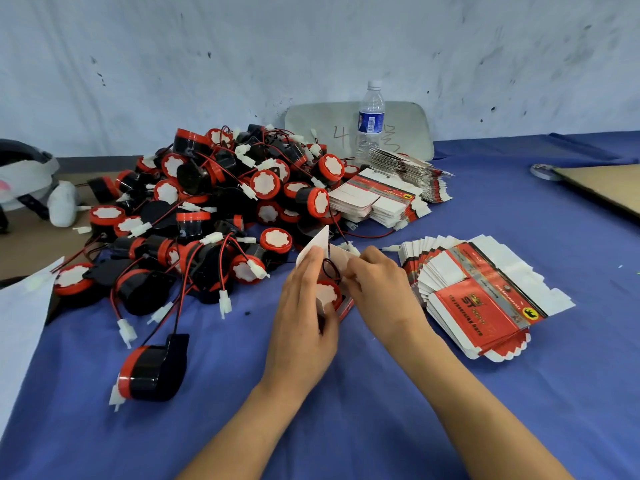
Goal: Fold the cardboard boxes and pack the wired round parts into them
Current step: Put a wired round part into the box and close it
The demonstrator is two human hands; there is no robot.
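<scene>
At the middle of the blue table my left hand (304, 317) holds a small folded cardboard box (320, 244) with its white flaps standing open. A red-and-black round part (329, 294) sits inside the box, its white face showing. My right hand (375, 282) pinches the part's wire and white connector (351, 249) at the box's open top. A big heap of the same wired round parts (214, 209) lies to the left. A fanned stack of flat red-and-white boxes (485, 296) lies to the right of my hands.
More flat box stacks (384, 199) lie behind, beside a water bottle (370, 123) and a grey board (408, 129) against the wall. One loose round part (152, 372) lies front left. A cardboard sheet (602, 188) and tape roll (543, 171) are far right.
</scene>
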